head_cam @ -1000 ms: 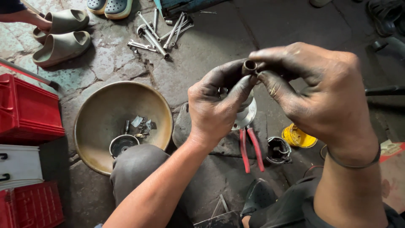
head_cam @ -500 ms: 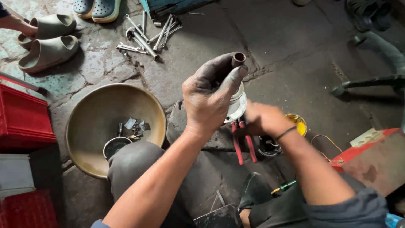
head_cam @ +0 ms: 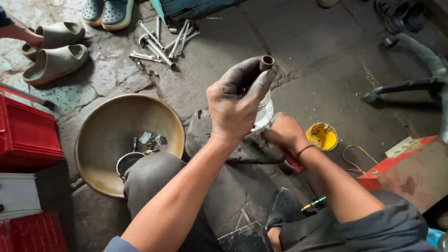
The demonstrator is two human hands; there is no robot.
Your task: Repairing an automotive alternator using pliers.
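So from the head view, my left hand (head_cam: 235, 105) is up in the middle of the shot, really grimy, with the fingers (head_cam: 261, 86) pinching a short rusty metal tube (head_cam: 266, 62) so its open end faces up. That tube sits above a whitish round part (head_cam: 264, 113) that I can only partly see behind the hand. My right hand (head_cam: 283, 133) is lower and a bit to the right, down near the floor, fingers curled in on something with a red handle (head_cam: 294, 164); most of that thing is hidden, so I can't tell exactly what it is. There's a dark band on that wrist.

Just right of the right hand is a small yellow tub (head_cam: 322, 136), open, sitting on the concrete floor (head_cam: 326, 60). To the left of my knee is a big shallow brass-coloured bowl (head_cam: 107, 121) with a few small metal bits (head_cam: 148, 140) in it and a little round tin (head_cam: 128, 161) at its near edge. Further away, on the far side, a bunch of wrenches and socket tools (head_cam: 161, 42) lies scattered. Far left there's a pair of grey-green slides (head_cam: 53, 49), and a foot in one of them belongs to someone else. Red crates (head_cam: 25, 137) sit along the left edge, and a red box (head_cam: 410, 165) is over on the right.
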